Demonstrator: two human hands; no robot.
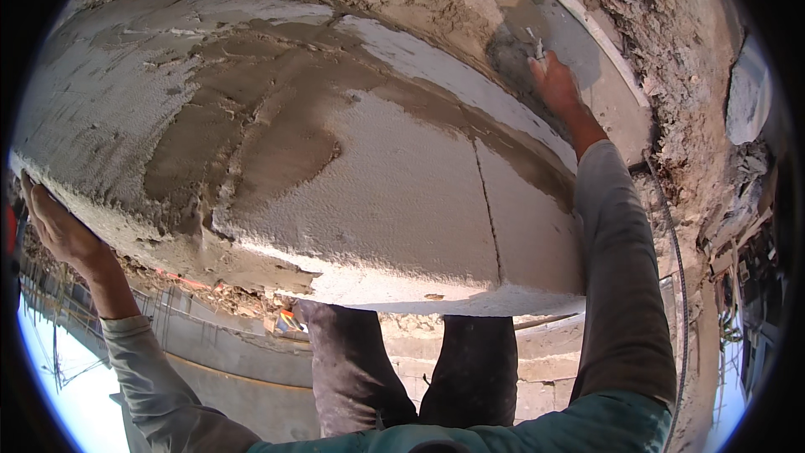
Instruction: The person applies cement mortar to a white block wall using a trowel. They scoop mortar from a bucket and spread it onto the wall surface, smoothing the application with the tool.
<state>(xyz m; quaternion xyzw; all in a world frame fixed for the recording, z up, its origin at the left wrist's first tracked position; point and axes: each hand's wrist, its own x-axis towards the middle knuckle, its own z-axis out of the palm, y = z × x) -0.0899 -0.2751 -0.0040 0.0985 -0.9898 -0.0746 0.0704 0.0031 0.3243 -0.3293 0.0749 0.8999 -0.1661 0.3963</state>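
In front of me lies a pale, block-built wall (pixel 394 184), with a brown patch of wet mortar (pixel 277 109) spread over part of its face and along a joint. My left hand (pixel 63 231) rests against the wall's edge at the far left, its fingers stretched out. Stretched to the upper right, my right hand (pixel 558 88) is closed round the handle of a trowel (pixel 539 52). The trowel lies over a dark wet patch (pixel 510 46) on the surface beyond the wall. Its blade is hard to tell from the wet mortar.
A pale straight strip (pixel 579 13) borders the far surface, with rough rubble (pixel 671 117) beyond it. At the right a dark thin bar (pixel 675 260) runs past my arm. My legs (pixel 360 361) show below the wall, and a concrete wall (pixel 226 394) stands lower left.
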